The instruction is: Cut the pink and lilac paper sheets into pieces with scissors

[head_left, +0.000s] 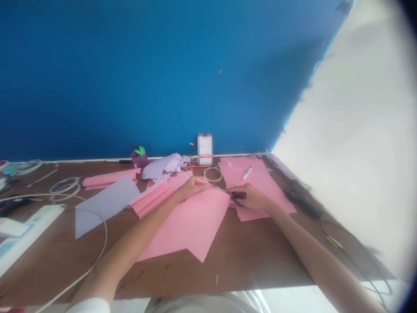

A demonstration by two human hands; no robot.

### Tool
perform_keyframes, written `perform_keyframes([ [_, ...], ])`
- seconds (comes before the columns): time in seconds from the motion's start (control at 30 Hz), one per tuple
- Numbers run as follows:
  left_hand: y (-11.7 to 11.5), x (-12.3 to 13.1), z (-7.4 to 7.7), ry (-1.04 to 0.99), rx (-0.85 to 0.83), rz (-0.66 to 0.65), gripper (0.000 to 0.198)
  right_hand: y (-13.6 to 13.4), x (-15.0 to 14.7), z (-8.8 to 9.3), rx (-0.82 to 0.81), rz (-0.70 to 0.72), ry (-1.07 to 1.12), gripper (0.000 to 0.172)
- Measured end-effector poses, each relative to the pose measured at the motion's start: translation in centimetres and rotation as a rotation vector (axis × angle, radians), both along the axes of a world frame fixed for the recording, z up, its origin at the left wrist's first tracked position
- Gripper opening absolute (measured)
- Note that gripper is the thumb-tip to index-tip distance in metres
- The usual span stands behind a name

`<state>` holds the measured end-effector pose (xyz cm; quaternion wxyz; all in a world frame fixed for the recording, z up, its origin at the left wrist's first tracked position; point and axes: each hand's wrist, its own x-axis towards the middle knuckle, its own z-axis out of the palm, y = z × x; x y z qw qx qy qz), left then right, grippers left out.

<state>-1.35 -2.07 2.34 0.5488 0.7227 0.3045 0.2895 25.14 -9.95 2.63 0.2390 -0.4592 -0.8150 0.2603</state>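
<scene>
A large pink paper sheet (189, 224) lies on the brown table (247, 256) in front of me. My left hand (193, 186) rests on its far edge with fingers closed, pinching the paper. My right hand (250, 196) is closed round the dark handles of scissors (228, 192), whose blades point left toward my left hand at the sheet's top edge. Folded pink paper strips (153, 198) lie just left of my left hand.
More pink sheets (254, 178) with a white marker (247, 172) lie behind my right hand. A lilac sheet (102, 205), crumpled lilac paper (166, 166), tape rolls (213, 174), a white power strip (26, 232) with cable, and black cables (302, 198) surround them. A blue wall stands behind.
</scene>
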Motion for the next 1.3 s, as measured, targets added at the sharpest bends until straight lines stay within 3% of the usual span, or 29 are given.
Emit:
perform_keyframes([
  [0.3,-1.0,0.0,1.3,0.014,0.009,0.011,0.034,-0.1,-0.1,0.3,-0.009,-0.007,0.003,0.032],
  [0.77,0.2,0.1,-0.4,0.016,0.046,-0.006,0.033,-0.1,0.0,-0.1,-0.017,-0.005,0.01,0.031],
  [1.3,-0.1,0.3,-0.3,0.019,-0.018,-0.001,0.035,-0.1,-1.0,-0.5,0.052,-0.01,0.021,0.033],
])
